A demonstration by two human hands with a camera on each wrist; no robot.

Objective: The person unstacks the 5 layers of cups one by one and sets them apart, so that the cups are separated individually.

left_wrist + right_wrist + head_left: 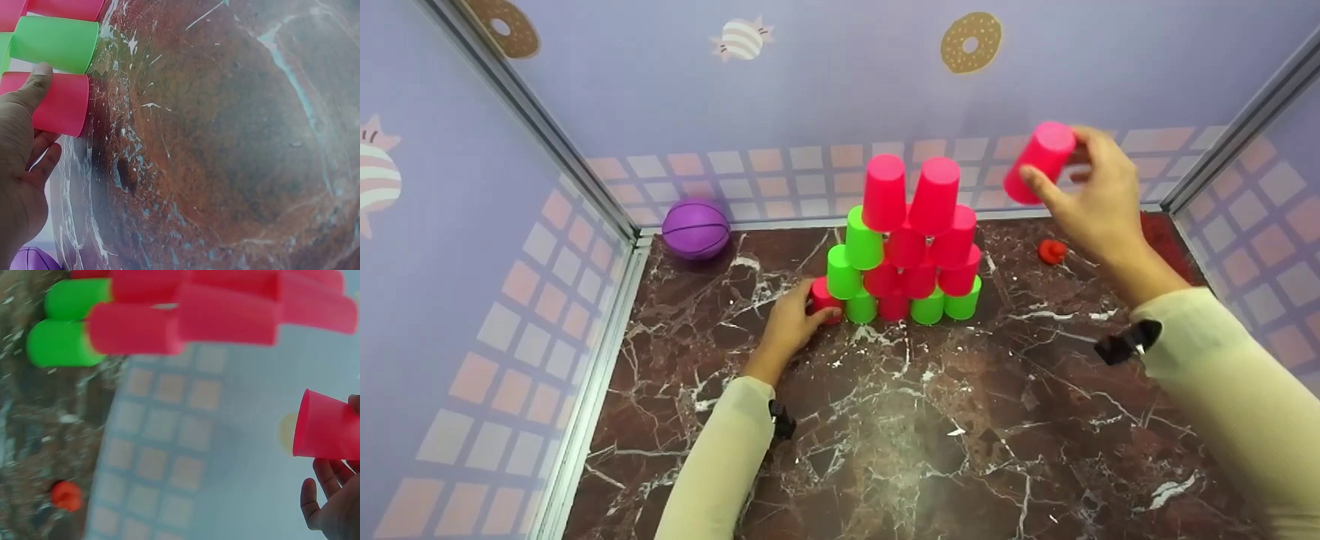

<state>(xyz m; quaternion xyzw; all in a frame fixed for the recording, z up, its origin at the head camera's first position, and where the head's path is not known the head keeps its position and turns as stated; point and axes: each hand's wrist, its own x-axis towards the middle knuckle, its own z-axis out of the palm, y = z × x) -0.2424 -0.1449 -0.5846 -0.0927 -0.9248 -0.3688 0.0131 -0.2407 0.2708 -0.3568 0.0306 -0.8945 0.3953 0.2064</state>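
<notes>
In the head view, we see the right hand [1099, 199] gripping the raised pink cup [1044, 163] in the air, tilted, right of the cup pyramid [916, 276]. The left hand [789, 321] grips the corner pink cup [823, 294] at the left end of the bottom row, on the marbled bench [922, 427]. From the left wrist, we see its thumb on that cup, just beside a green cup [55, 42]. From the right wrist, we find the raised pink cup well apart from the blurred pyramid.
</notes>
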